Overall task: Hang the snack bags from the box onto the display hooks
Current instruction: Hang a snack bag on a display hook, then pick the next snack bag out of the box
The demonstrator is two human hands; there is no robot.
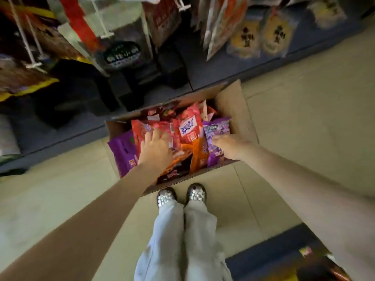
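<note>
Cardboard box (233,110): nearly full, most hanging left. Your left hand (155,151) presses a red bag (154,128); right hand (228,146) pinches a purple bag (217,128).

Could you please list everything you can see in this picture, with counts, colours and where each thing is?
cardboard box: one, brown, open on the floor just ahead of the feet
red snack bags: at least two, in the middle of the box
purple snack bags: at least two, at the left and right sides of the box
orange snack bag: one, near the box's near edge, between the hands
display hooks: several, white, on the rack upper left
hanging yellow bags: two, on the rack upper right, blurred
floor: beige tiles
shoes: two, silvery
trousers: pale grey
left hand: on a red bag
right hand: on the right purple bag
</note>
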